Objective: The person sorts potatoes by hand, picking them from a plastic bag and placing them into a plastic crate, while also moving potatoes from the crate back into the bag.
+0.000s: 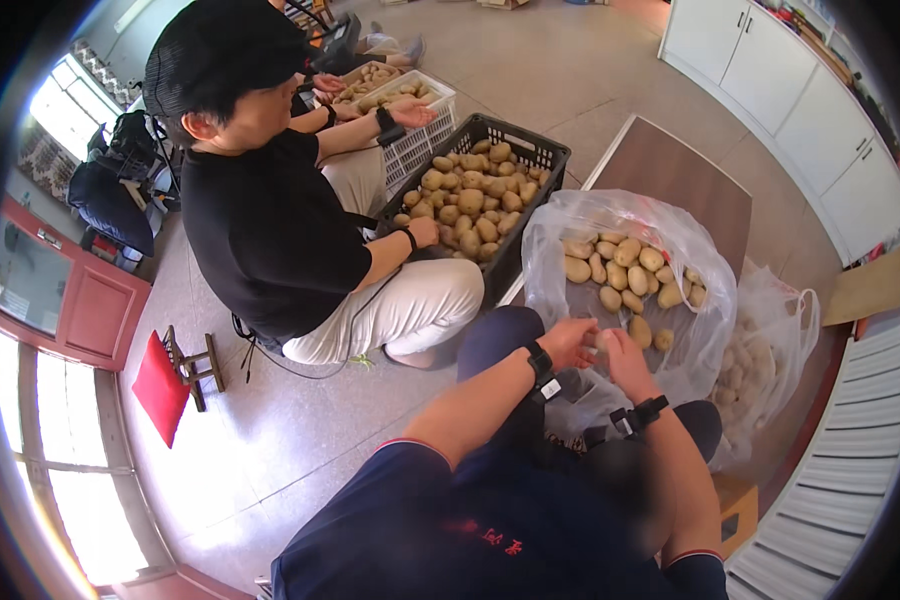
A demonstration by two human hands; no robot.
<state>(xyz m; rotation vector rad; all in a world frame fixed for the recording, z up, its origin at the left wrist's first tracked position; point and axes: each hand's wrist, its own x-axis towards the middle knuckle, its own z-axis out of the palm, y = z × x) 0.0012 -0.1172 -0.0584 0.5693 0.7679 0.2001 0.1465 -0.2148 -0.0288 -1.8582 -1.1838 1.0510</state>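
My left hand point(570, 344) and my right hand point(626, 362) meet above the near edge of a clear plastic bag point(705, 240). The fingers of both are curled in toward each other. Whatever lies between the fingertips is too small and blurred to name. Inside the wide-mouthed bag, just beyond my hands, lie several loose potatoes point(628, 275); a couple sit nearest my right hand. Both my wrists wear dark bands with small devices.
At my left a co-worker point(270, 250) sits by a black crate point(560, 160) heaped with potatoes. Farther back stands a white crate point(425, 140) with more. Another filled plastic bag point(755, 370) is on my right. A red-topped stool point(162, 388) and a brown board point(670, 165) are nearby.
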